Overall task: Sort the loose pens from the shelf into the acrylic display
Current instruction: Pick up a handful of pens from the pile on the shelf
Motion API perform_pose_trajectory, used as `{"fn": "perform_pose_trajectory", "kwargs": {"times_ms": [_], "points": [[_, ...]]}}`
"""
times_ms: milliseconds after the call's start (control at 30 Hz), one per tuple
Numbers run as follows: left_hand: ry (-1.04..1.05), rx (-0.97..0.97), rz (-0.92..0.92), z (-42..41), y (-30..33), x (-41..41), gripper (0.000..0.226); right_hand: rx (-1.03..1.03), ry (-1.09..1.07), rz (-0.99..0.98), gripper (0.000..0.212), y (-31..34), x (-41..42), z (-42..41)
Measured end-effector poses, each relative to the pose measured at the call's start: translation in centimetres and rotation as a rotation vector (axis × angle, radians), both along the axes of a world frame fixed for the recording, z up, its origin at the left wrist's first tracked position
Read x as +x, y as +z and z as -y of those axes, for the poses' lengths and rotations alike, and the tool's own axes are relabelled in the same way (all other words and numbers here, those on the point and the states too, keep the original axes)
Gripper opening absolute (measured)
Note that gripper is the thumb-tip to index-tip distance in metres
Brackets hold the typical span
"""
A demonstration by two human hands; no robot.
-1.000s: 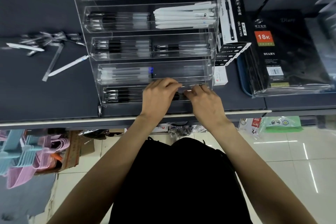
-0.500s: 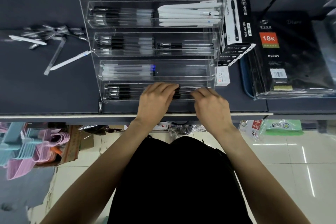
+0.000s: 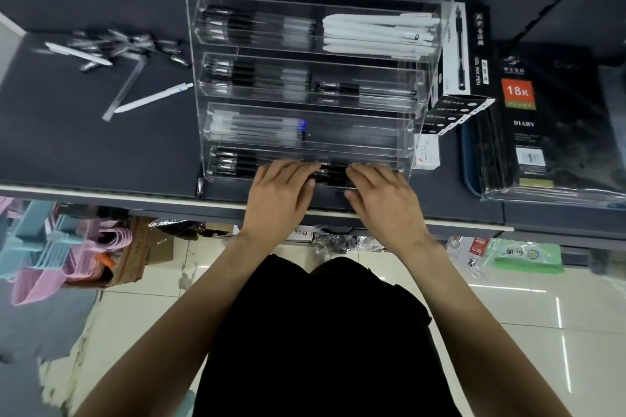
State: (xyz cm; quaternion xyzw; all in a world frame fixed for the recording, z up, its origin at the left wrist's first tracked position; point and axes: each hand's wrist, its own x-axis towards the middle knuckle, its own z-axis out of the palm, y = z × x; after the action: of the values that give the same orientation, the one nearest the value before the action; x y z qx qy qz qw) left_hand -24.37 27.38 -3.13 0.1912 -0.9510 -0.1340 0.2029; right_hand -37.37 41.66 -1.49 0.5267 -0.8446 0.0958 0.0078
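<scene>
Tucking black pens [image 3: 333,173] into the near tray of the acrylic display [image 3: 411,132], both hands [image 3: 281,193] [image 3: 382,200] pressing flat (fingers straight). Next: fetching loose pens [image 3: 111,47] far left.

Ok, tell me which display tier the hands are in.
The bottom tier, nearest the shelf edge; both the left hand and right hand rest there.

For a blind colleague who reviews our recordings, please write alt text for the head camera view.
Seen from above, a person's left hand and right hand rest on black pens in the bottom tier of a clear acrylic display on a dark shelf. Higher tiers hold black and white pens; loose pens lie to its left.
</scene>
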Motion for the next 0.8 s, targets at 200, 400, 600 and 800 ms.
{"fn": "perform_pose_trajectory", "kwargs": {"times_ms": [200,400,600,800], "points": [[0.383,0.497,-0.519,3.7,5.5,5.9,0.019,-0.482,0.118,0.021,0.023,4.9,2.5,3.1],[0.656,0.705,-0.817,12.4,7.9,12.7,0.027,-0.389,0.386,0.091,0.025,5.3,9.0,12.7],[0.675,0.694,-0.212,23.3,4.2,18.8,0.02,-0.127,0.315,0.18,0.033,3.4,14.9,22.9],[0.456,0.496,0.087,30.3,1.7,16.9,0.037,0.281,-0.065,0.117,0.045,3.2,16.2,29.4]]}}
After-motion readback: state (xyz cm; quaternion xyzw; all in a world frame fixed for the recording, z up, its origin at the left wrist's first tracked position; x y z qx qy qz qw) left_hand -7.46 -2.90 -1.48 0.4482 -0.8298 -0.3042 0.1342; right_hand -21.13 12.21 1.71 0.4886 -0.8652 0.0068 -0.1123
